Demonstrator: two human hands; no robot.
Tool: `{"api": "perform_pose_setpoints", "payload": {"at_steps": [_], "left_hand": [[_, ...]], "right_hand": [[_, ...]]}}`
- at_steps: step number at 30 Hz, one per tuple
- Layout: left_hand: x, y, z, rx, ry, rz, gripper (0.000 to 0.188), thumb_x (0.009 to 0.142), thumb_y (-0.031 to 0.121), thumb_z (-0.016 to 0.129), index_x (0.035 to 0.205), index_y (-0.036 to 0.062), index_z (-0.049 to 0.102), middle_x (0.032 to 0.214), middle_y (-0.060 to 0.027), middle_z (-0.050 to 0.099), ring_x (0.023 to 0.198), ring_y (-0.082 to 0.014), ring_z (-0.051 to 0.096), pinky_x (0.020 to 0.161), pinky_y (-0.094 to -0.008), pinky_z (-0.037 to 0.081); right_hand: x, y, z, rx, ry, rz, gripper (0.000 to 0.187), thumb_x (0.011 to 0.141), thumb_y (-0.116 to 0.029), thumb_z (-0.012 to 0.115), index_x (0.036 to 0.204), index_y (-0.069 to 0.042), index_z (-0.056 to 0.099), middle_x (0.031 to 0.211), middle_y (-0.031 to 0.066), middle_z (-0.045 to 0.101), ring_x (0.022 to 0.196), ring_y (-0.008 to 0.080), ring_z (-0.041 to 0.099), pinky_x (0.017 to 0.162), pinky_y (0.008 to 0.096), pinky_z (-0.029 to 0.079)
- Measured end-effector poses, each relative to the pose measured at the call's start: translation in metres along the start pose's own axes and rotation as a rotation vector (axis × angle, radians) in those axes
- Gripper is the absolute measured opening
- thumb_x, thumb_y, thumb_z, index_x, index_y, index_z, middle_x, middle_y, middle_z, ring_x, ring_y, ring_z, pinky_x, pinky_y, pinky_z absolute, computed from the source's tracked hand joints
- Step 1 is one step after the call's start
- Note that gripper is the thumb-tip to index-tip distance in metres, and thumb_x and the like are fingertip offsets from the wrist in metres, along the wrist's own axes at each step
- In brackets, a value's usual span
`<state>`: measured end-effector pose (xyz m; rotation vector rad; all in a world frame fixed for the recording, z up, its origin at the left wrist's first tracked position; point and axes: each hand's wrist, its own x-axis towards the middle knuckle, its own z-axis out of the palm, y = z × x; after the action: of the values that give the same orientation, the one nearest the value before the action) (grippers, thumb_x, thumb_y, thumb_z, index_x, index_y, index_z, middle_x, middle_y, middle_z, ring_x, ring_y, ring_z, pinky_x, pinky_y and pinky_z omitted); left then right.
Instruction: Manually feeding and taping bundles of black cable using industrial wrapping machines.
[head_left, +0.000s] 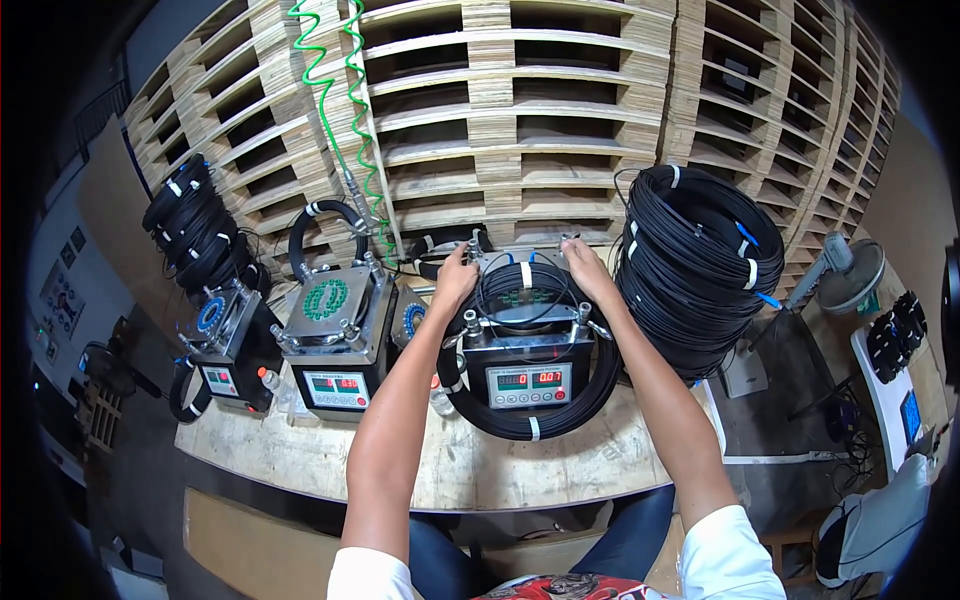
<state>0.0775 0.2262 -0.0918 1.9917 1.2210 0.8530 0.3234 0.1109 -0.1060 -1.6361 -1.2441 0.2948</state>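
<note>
Both my arms reach over a bench machine with a lit red display [530, 384]. At its far left corner, my left hand [457, 274] is closed round a metal corner clamp [472, 246]. My right hand [586, 268] grips the matching clamp [568, 240] at the far right corner. Between the hands a thin black cable loop [526, 290], bound with a white tie, lies over the machine's top plate. A thicker black cable coil [535, 428] drapes round the front and sides of the machine. Two near corner clamps [583, 314] stand untouched. My fingertips are partly hidden behind the clamps.
On the left of the wooden table [455, 480] stand a machine with a green ring [325, 299] and a smaller one with a blue ring [211, 314]. A tall stack of black cable coils [690, 275] rises at right. Wooden pallets [490, 60] and green coiled hoses [322, 82] are behind.
</note>
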Motion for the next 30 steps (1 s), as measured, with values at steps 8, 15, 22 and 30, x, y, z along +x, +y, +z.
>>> {"api": "perform_pose_setpoints", "payload": {"at_steps": [8,15,22,30], "left_hand": [[0.000,-0.001,0.006,-0.063,-0.022,-0.062,0.065,0.086,0.027,0.059,0.147,0.0109,0.043,0.135,-0.0276,0.055,0.127,-0.0413,0.052,0.107,-0.0406,0.040],[-0.002,0.003,0.001,-0.036,-0.029,-0.100,0.067,0.085,0.031,0.058,0.148,0.0127,0.042,0.135,-0.0278,0.055,0.127,-0.0412,0.052,0.108,-0.0409,0.039],[-0.004,0.001,0.001,-0.058,0.003,-0.032,0.067,0.085,0.027,0.060,0.148,0.0135,0.041,0.136,-0.0273,0.054,0.128,-0.0409,0.052,0.108,-0.0407,0.039],[-0.009,0.005,-0.001,-0.057,0.006,-0.056,0.063,0.087,0.029,0.059,0.145,0.0083,0.045,0.135,-0.0272,0.055,0.128,-0.0401,0.052,0.107,-0.0397,0.041]], "right_hand": [[-0.001,0.001,-0.004,-0.086,-0.016,0.042,0.047,0.102,-0.039,0.040,0.119,0.001,0.059,0.114,0.0227,0.066,0.109,0.0362,0.061,0.095,0.0386,0.045],[0.006,0.016,-0.001,-0.001,-0.069,-0.071,0.045,0.104,-0.034,0.039,0.119,0.001,0.062,0.114,0.0193,0.066,0.106,0.0309,0.061,0.092,0.0370,0.045],[0.001,0.004,-0.002,0.053,-0.062,-0.024,0.044,0.103,-0.036,0.042,0.120,0.001,0.061,0.112,0.0198,0.067,0.103,0.0311,0.063,0.091,0.0368,0.046],[-0.004,-0.005,-0.004,-0.090,0.030,0.098,0.045,0.101,-0.035,0.043,0.121,0.002,0.058,0.117,0.0264,0.064,0.115,0.0404,0.059,0.097,0.0406,0.045]]}}
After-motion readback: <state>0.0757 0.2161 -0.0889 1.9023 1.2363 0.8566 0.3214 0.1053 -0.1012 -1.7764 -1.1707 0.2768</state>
